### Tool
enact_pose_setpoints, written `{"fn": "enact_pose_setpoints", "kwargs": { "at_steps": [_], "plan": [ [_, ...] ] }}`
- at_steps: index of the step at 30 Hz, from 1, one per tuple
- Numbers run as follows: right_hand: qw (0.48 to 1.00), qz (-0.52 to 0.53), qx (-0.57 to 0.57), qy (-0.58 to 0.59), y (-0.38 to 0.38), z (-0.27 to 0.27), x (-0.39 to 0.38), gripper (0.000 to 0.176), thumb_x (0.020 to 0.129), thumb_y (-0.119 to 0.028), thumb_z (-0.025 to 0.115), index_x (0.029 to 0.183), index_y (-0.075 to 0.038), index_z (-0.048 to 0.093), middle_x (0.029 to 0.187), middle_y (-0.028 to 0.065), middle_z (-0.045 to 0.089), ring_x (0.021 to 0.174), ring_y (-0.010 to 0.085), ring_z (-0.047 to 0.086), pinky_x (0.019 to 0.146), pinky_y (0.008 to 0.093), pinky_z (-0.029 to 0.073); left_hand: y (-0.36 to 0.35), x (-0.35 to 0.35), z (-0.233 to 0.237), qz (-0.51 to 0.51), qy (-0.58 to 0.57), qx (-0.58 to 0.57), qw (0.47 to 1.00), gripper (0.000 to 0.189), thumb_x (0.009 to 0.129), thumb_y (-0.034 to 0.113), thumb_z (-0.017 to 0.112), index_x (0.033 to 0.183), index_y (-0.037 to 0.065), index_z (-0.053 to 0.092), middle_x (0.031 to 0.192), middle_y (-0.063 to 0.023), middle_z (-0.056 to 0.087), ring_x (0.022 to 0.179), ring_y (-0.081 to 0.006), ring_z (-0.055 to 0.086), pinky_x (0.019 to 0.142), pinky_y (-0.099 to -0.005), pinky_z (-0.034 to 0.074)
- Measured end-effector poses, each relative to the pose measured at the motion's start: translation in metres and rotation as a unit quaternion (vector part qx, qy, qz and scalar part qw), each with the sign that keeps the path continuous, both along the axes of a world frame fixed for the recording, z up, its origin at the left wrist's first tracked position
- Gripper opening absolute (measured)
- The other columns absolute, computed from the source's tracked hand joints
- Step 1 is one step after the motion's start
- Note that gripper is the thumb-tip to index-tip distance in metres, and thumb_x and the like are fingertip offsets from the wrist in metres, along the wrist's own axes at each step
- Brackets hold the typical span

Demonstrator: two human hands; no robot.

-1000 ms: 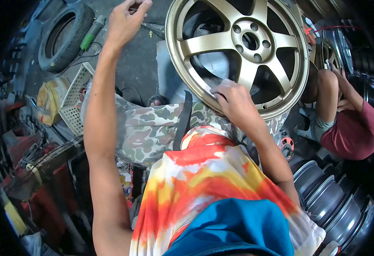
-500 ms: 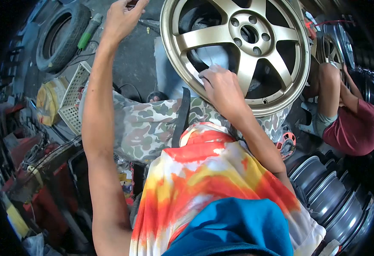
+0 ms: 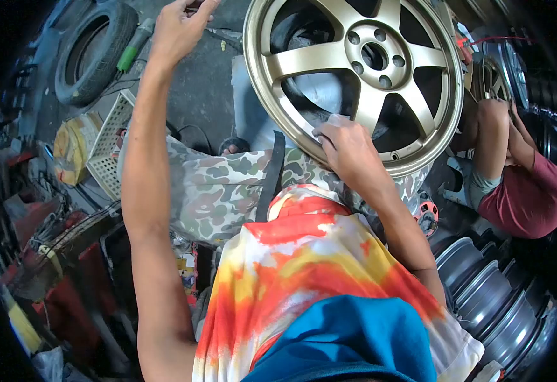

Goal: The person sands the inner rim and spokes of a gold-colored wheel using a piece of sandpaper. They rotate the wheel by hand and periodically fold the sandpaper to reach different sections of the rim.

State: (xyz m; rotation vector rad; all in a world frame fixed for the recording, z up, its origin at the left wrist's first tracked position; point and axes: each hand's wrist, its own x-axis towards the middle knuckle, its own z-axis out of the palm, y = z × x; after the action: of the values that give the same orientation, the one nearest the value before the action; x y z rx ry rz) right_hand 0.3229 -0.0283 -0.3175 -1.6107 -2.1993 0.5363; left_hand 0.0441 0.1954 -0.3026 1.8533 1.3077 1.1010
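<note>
A gold alloy wheel rim (image 3: 370,102), with several spokes and a ring of bolt holes around its hub, stands tilted before my legs. My right hand (image 3: 349,149) rests at its lower left edge, fingers bent and pressed against the inner lip. Something small and greyish shows at those fingertips, too little to name. Up at the top left, my left hand (image 3: 183,28) is away from the wheel rim, its fingers curled and partly cut off by the frame edge. Whatever lies in it is hidden.
A tire (image 3: 95,54) and a green-bodied power tool (image 3: 133,48) lie at upper left, above a white plastic basket (image 3: 110,149) and a yellow bundle (image 3: 75,148). Another person (image 3: 520,191) crouches at right beside a wheel. Several grey wheel rims (image 3: 485,286) are stacked lower right.
My right hand has slid a little right and down along the lip of the wheel rim. My left hand stays almost where it was.
</note>
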Motion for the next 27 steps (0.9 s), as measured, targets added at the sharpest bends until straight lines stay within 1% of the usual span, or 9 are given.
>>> {"fn": "enact_pose_setpoints", "kwargs": {
  "at_steps": [1,2,4,9,11,14,17,25,27],
  "plan": [
    [0.997,0.001,-0.081,-0.002,0.002,0.0,0.001,0.016,0.089,-0.004,0.064,0.103,0.002,0.071,0.098,0.0233,0.067,0.093,0.0442,0.065,0.084,0.0502,0.052,0.001,-0.001,-0.002,0.0,-0.001,-0.003,1.0,0.022,0.097,0.021,0.067,0.097,0.0,0.072,0.08,-0.0022,0.068,0.075,-0.0091,0.061,0.071,-0.0266,0.049],
    [0.997,-0.002,-0.082,-0.001,0.007,-0.003,-0.003,0.016,0.089,-0.004,0.064,0.103,0.002,0.071,0.098,0.0233,0.067,0.093,0.0442,0.065,0.084,0.0502,0.052,0.003,0.001,-0.001,-0.002,-0.001,-0.003,1.0,0.022,0.097,0.021,0.067,0.097,0.0,0.072,0.08,-0.0019,0.068,0.075,-0.0089,0.061,0.071,-0.0266,0.049],
    [0.999,-0.003,0.0,0.036,0.018,-0.01,-0.02,0.016,0.09,-0.004,0.063,0.102,0.002,0.071,0.099,0.0234,0.067,0.093,0.0435,0.065,0.085,0.0509,0.051,-0.003,0.009,0.004,-0.003,0.003,-0.017,1.0,0.022,0.097,0.021,0.067,0.097,-0.001,0.072,0.079,-0.0017,0.067,0.075,-0.0088,0.061,0.071,-0.0264,0.049],
    [0.999,0.019,-0.005,0.037,-0.005,-0.014,0.007,0.014,0.091,-0.006,0.06,0.101,0.001,0.067,0.098,0.0223,0.065,0.093,0.0434,0.064,0.084,0.0529,0.05,-0.002,0.003,0.003,0.001,-0.029,-0.026,0.999,0.024,0.098,0.022,0.068,0.097,-0.001,0.072,0.077,-0.0016,0.066,0.073,-0.0083,0.06,0.069,-0.0256,0.048],
    [0.998,0.036,0.029,0.036,-0.005,-0.017,0.008,0.013,0.092,-0.007,0.058,0.101,0.0,0.063,0.097,0.0216,0.063,0.092,0.0431,0.063,0.083,0.0544,0.05,0.014,-0.017,-0.012,-0.024,0.003,-0.021,0.999,0.03,0.102,0.029,0.067,0.115,0.003,0.074,0.103,-0.001,0.073,0.089,-0.0081,0.064,0.082,-0.0235,0.05],
    [0.997,-0.023,-0.006,0.075,0.018,-0.013,-0.022,0.015,0.093,-0.008,0.061,0.102,0.001,0.069,0.102,0.0229,0.067,0.098,0.0447,0.063,0.089,0.0518,0.049,0.01,-0.006,-0.008,-0.041,0.006,-0.003,0.999,0.032,0.103,0.031,0.066,0.115,0.003,0.076,0.101,-0.0004,0.072,0.092,-0.0091,0.065,0.083,-0.0237,0.049],
    [0.996,-0.007,-0.019,0.086,0.012,-0.02,-0.017,0.012,0.094,-0.008,0.056,0.101,-0.001,0.062,0.097,0.0224,0.062,0.092,0.0434,0.063,0.084,0.0545,0.05,0.001,0.0,0.006,-0.037,0.01,-0.011,0.999,0.032,0.103,0.031,0.066,0.115,0.003,0.076,0.101,-0.0003,0.072,0.092,-0.0089,0.064,0.082,-0.0236,0.049],
    [0.993,-0.032,-0.007,0.11,0.018,-0.018,-0.023,0.015,0.092,-0.006,0.055,0.099,0.002,0.066,0.095,0.0269,0.064,0.091,0.0463,0.063,0.084,0.0565,0.05,0.003,0.003,0.003,-0.027,0.016,-0.045,0.998,0.03,0.103,0.029,0.066,0.114,0.003,0.076,0.102,-0.0009,0.072,0.091,-0.0087,0.064,0.08,-0.0229,0.047],
    [0.989,-0.047,-0.069,0.12,0.017,-0.012,-0.026,0.016,0.095,-0.01,0.062,0.102,0.001,0.07,0.101,0.0219,0.067,0.1,0.0432,0.064,0.092,0.0534,0.048,0.001,0.006,0.007,-0.038,0.01,-0.037,0.999,0.03,0.103,0.029,0.067,0.114,0.003,0.076,0.102,-0.0009,0.072,0.091,-0.0088,0.065,0.081,-0.0228,0.047]
  ]
}}
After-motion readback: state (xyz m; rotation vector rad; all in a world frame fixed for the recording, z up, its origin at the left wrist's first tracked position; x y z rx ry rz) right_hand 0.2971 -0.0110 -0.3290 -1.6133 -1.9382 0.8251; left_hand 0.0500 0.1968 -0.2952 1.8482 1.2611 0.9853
